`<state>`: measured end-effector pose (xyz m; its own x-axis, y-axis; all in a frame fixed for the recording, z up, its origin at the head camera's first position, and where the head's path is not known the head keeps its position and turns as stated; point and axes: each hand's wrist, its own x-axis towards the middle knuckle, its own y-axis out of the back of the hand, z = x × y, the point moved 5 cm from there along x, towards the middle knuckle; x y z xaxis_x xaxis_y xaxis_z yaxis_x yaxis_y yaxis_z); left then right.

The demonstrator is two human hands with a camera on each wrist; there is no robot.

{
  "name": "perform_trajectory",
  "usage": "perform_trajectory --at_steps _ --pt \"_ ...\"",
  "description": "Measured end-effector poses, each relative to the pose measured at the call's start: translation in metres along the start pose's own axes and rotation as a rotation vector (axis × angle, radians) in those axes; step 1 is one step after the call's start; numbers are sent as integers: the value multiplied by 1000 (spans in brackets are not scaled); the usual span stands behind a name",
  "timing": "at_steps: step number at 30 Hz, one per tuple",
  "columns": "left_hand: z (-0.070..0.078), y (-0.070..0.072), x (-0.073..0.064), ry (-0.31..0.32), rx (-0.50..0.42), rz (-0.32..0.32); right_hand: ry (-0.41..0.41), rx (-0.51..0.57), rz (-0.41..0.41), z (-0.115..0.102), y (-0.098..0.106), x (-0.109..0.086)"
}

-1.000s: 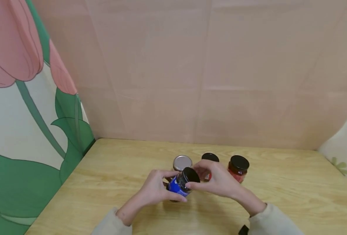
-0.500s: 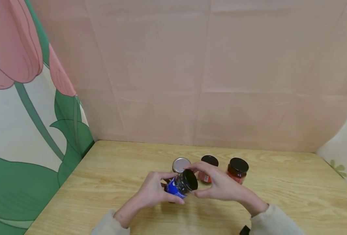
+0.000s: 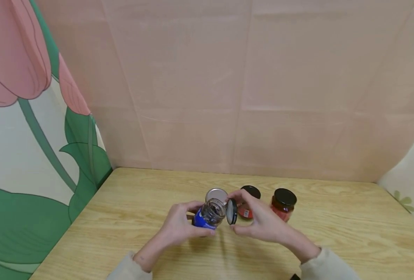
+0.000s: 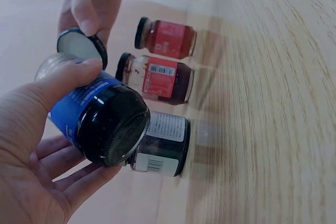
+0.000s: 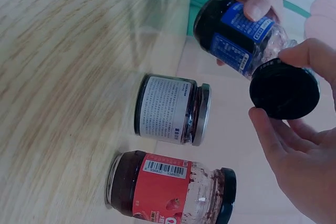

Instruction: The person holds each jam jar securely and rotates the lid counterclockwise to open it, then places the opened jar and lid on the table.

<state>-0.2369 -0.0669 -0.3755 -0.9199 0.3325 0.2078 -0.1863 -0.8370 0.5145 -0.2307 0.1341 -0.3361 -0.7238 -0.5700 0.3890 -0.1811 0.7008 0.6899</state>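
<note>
My left hand (image 3: 180, 223) grips a glass jar (image 3: 207, 216) with a blue label, tilted with its uncovered mouth toward the right. Dark contents sit low in the jar, as the left wrist view shows. My right hand (image 3: 259, 219) pinches the round black lid (image 3: 232, 212) by its rim, just right of the mouth and off it. The lid's pale inner side faces the jar. Right behind the held jar stands a jar with a silver lid (image 3: 216, 195). Close behind my right fingers is a red-labelled jar (image 4: 159, 77) with a black lid.
Another red-labelled jar with a black lid (image 3: 283, 204) stands farther right on the wooden table (image 3: 151, 194). A small black object (image 3: 295, 277) lies at the front by the right sleeve. A pale pink curtain (image 3: 193, 97) hangs behind the table.
The black lid has come off the blue-labelled jar and moved slightly right in my right hand. The jar has shifted a little left, its open mouth now visible.
</note>
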Motion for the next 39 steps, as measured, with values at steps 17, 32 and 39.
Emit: perform_trajectory --at_steps 17,32,39 --pt "-13 16 -2 27 -10 124 -80 -9 -29 -1 -22 1" --pt "-23 23 1 85 -35 176 -60 -87 -81 1 -50 1" --pt "-32 27 1 140 -40 241 -116 -90 -147 2 -61 2"
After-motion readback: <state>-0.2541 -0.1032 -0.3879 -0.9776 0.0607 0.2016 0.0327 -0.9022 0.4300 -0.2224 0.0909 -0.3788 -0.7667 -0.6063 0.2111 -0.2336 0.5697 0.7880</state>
